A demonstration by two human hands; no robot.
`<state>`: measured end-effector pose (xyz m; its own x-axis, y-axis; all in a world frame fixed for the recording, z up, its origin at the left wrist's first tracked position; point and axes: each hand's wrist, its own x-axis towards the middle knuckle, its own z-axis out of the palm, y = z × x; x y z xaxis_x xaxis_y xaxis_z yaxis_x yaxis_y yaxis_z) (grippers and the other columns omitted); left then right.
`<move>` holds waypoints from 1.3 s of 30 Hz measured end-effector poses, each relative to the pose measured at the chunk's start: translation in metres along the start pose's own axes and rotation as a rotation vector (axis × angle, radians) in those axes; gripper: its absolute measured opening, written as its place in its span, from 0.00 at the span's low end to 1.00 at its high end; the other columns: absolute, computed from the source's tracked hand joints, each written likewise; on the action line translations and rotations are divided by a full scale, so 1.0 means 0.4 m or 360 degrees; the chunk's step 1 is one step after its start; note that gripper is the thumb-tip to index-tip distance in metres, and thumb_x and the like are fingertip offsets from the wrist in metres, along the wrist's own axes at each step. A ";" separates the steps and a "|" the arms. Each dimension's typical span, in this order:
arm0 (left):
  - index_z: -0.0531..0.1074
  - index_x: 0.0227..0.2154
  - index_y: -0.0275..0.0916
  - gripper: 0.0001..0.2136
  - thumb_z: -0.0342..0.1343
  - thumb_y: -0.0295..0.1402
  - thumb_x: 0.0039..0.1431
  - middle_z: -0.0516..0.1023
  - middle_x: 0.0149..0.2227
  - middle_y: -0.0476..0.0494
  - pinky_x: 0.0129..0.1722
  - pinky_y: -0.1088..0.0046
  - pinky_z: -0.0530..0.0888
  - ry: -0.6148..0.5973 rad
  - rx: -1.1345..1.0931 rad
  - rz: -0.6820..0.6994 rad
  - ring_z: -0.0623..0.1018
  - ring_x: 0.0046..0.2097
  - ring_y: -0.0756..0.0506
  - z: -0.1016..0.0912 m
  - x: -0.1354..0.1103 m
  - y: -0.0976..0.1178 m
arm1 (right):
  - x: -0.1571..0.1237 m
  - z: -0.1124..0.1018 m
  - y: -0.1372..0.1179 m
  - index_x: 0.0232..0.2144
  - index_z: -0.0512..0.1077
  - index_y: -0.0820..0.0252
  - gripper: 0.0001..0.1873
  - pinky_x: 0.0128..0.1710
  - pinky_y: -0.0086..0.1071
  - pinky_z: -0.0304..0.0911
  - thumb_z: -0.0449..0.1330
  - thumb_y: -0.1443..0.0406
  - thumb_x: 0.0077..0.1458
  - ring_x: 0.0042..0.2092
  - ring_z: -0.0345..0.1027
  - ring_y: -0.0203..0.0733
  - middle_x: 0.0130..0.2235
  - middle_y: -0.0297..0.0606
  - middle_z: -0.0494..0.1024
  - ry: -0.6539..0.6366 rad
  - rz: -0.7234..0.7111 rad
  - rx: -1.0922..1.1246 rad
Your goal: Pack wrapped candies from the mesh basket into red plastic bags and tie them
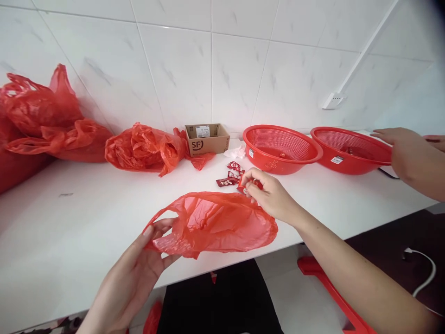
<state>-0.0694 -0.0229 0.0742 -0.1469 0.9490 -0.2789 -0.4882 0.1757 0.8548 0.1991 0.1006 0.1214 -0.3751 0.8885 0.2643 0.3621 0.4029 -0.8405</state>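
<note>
Pinching bag [225,222]: left hand [142,262]. Right hand [273,195]: seemingly gripping packets [242,189]. Box [212,146] reads "SF".

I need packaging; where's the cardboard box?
In the head view, the box is just left of centre, between a crumpled red bag and a red basket.

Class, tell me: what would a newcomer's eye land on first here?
Probably the open red bag near the centre, held in the person's left grip. Next, two red perforated baskets at the right rear, and crumpled red bags at the left rear.
</note>
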 end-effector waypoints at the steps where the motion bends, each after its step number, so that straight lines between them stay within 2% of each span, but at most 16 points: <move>1: 0.79 0.39 0.43 0.16 0.58 0.47 0.56 0.77 0.50 0.40 0.49 0.52 0.77 -0.0003 -0.0010 0.0003 0.73 0.55 0.31 0.003 0.002 -0.002 | -0.013 0.013 -0.030 0.35 0.70 0.54 0.06 0.30 0.30 0.63 0.52 0.64 0.59 0.29 0.66 0.34 0.35 0.31 0.73 -0.0073 -0.0021 0.0063; 4: 0.79 0.38 0.43 0.16 0.58 0.47 0.55 0.77 0.49 0.39 0.48 0.50 0.78 0.0006 -0.0023 -0.0051 0.74 0.53 0.31 0.002 0.000 -0.008 | -0.050 0.062 -0.078 0.39 0.72 0.52 0.08 0.35 0.32 0.67 0.54 0.65 0.60 0.35 0.70 0.36 0.38 0.32 0.76 -0.0418 -0.0113 0.0181; 6: 0.79 0.38 0.43 0.16 0.59 0.48 0.54 0.77 0.50 0.39 0.47 0.50 0.78 0.0017 -0.0016 -0.0084 0.75 0.52 0.31 -0.001 -0.008 -0.009 | -0.064 0.095 -0.076 0.43 0.74 0.50 0.14 0.43 0.35 0.67 0.53 0.69 0.60 0.42 0.71 0.39 0.43 0.34 0.77 -0.0537 -0.0228 0.0012; 8: 0.80 0.38 0.43 0.16 0.58 0.48 0.55 0.76 0.52 0.40 0.47 0.51 0.78 0.0030 0.0004 -0.0071 0.74 0.54 0.31 -0.004 -0.017 -0.007 | -0.063 0.113 -0.058 0.46 0.74 0.51 0.19 0.48 0.39 0.66 0.51 0.72 0.59 0.47 0.71 0.42 0.47 0.37 0.76 -0.0450 -0.0345 -0.0207; 11: 0.80 0.39 0.44 0.17 0.58 0.49 0.55 0.75 0.54 0.42 0.48 0.54 0.77 0.0031 0.0086 0.0008 0.73 0.55 0.32 -0.012 -0.029 -0.001 | -0.030 0.096 -0.025 0.46 0.75 0.53 0.17 0.46 0.39 0.67 0.51 0.70 0.60 0.47 0.72 0.42 0.47 0.39 0.77 -0.0229 -0.0373 -0.0203; 14: 0.80 0.39 0.43 0.20 0.59 0.52 0.52 0.77 0.52 0.42 0.53 0.57 0.74 0.0139 0.0259 0.0047 0.71 0.56 0.33 -0.033 -0.035 -0.001 | 0.023 0.050 0.022 0.45 0.74 0.53 0.14 0.43 0.37 0.68 0.52 0.66 0.61 0.43 0.73 0.41 0.43 0.37 0.78 -0.0016 -0.0254 -0.0245; 17: 0.81 0.34 0.43 0.21 0.64 0.54 0.44 0.80 0.46 0.43 0.58 0.66 0.69 0.0393 0.0453 0.0138 0.70 0.57 0.36 -0.060 -0.040 -0.015 | 0.062 0.031 0.105 0.49 0.73 0.53 0.16 0.47 0.40 0.64 0.58 0.66 0.58 0.47 0.71 0.46 0.49 0.41 0.75 -0.0012 -0.0032 -0.0797; 20: 0.81 0.30 0.41 0.20 0.66 0.53 0.43 0.80 0.37 0.43 0.50 0.71 0.73 0.0388 0.0470 0.0123 0.74 0.49 0.39 -0.070 -0.055 -0.023 | 0.073 0.047 0.202 0.47 0.75 0.56 0.16 0.47 0.40 0.63 0.61 0.66 0.55 0.50 0.68 0.51 0.48 0.46 0.74 -0.0176 0.0168 -0.1133; 23: 0.81 0.37 0.39 0.19 0.63 0.49 0.49 0.77 0.28 0.45 0.35 0.71 0.76 0.0217 0.0344 -0.0041 0.75 0.34 0.44 -0.048 -0.080 -0.008 | 0.073 0.054 0.253 0.40 0.76 0.60 0.10 0.43 0.36 0.63 0.57 0.70 0.57 0.46 0.69 0.47 0.43 0.46 0.75 -0.0136 0.0201 -0.1114; 26: 0.76 0.51 0.44 0.23 0.61 0.47 0.54 0.78 0.28 0.46 0.32 0.71 0.76 0.0154 0.0128 -0.0172 0.77 0.33 0.44 -0.008 -0.096 0.021 | 0.064 0.029 0.212 0.38 0.73 0.59 0.08 0.39 0.32 0.63 0.55 0.69 0.58 0.37 0.70 0.39 0.38 0.39 0.77 -0.0040 0.0202 -0.0984; 29: 0.66 0.60 0.54 0.25 0.57 0.45 0.59 0.81 0.39 0.45 0.38 0.69 0.77 0.0065 -0.0073 -0.0343 0.79 0.39 0.42 0.025 -0.088 0.041 | 0.021 0.009 0.083 0.40 0.70 0.57 0.07 0.31 0.28 0.63 0.53 0.65 0.60 0.32 0.69 0.36 0.34 0.34 0.77 0.0075 0.0103 -0.0388; 32: 0.59 0.63 0.61 0.26 0.54 0.43 0.62 0.79 0.49 0.47 0.43 0.69 0.77 -0.0098 -0.0280 -0.0408 0.80 0.44 0.43 0.038 -0.065 0.041 | -0.048 0.043 -0.057 0.41 0.69 0.56 0.09 0.24 0.26 0.63 0.53 0.60 0.63 0.27 0.69 0.34 0.30 0.31 0.76 -0.0341 0.0035 0.0221; 33: 0.58 0.63 0.61 0.26 0.53 0.42 0.63 0.79 0.51 0.48 0.44 0.70 0.77 -0.0172 -0.0344 -0.0402 0.80 0.44 0.44 0.040 -0.058 0.039 | -0.068 0.067 -0.088 0.42 0.70 0.56 0.09 0.26 0.27 0.65 0.53 0.60 0.64 0.28 0.70 0.34 0.32 0.32 0.77 -0.0497 0.0007 0.0261; 35: 0.56 0.64 0.62 0.25 0.50 0.40 0.66 0.78 0.53 0.49 0.45 0.72 0.77 -0.0313 -0.0441 -0.0384 0.81 0.44 0.46 0.040 -0.049 0.039 | -0.089 0.117 -0.117 0.45 0.71 0.56 0.10 0.36 0.30 0.69 0.53 0.64 0.64 0.36 0.74 0.37 0.38 0.36 0.79 -0.0596 -0.0116 0.0118; 37: 0.55 0.64 0.62 0.24 0.48 0.38 0.67 0.78 0.52 0.50 0.46 0.73 0.77 -0.0409 -0.0494 -0.0347 0.81 0.43 0.48 0.038 -0.048 0.045 | -0.082 0.153 -0.107 0.51 0.70 0.57 0.15 0.48 0.38 0.68 0.54 0.68 0.62 0.47 0.73 0.42 0.48 0.41 0.78 -0.0528 -0.0226 -0.0176; 39: 0.55 0.64 0.60 0.24 0.48 0.38 0.67 0.79 0.50 0.49 0.46 0.71 0.78 -0.0473 -0.0527 -0.0322 0.82 0.44 0.47 0.031 -0.050 0.059 | -0.050 0.163 -0.074 0.54 0.69 0.58 0.19 0.53 0.43 0.64 0.56 0.69 0.61 0.53 0.70 0.47 0.53 0.45 0.75 -0.0443 -0.0275 -0.0396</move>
<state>-0.0671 -0.0346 0.1054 0.2078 0.9465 -0.2471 -0.7363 0.3176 0.5975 0.1404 0.0565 0.1100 -0.6528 0.7233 0.2251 0.4560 0.6124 -0.6457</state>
